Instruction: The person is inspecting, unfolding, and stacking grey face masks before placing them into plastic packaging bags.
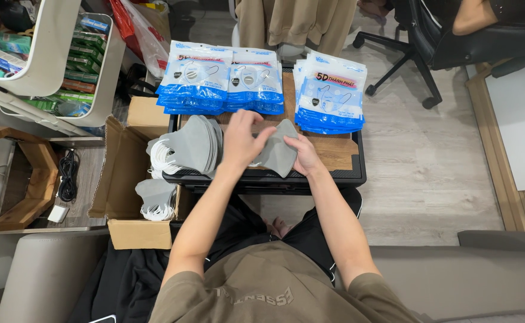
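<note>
Between the fingers of both hands sits a small stack of grey face masks (279, 152), pinched at its left edge by the left hand (242, 140) and gripped from the right by the right hand (303, 157), over a dark wooden-topped tray table (340, 157). Left of the left fingers stands a fanned pile of grey masks (193, 145). Beyond the fingertips lie blue-and-white mask packets (329, 93). A cardboard box (132, 197) sits farther left.

Your short-sleeved olive-khaki T-shirt (274, 296) with tone-on-tone raised lettering across the chest, your sleeve hems ending above the elbows, your black trousers (310, 230), your bare forearms, your left hand (242, 139) and right hand (305, 157) without gloves, rings or watch
</note>
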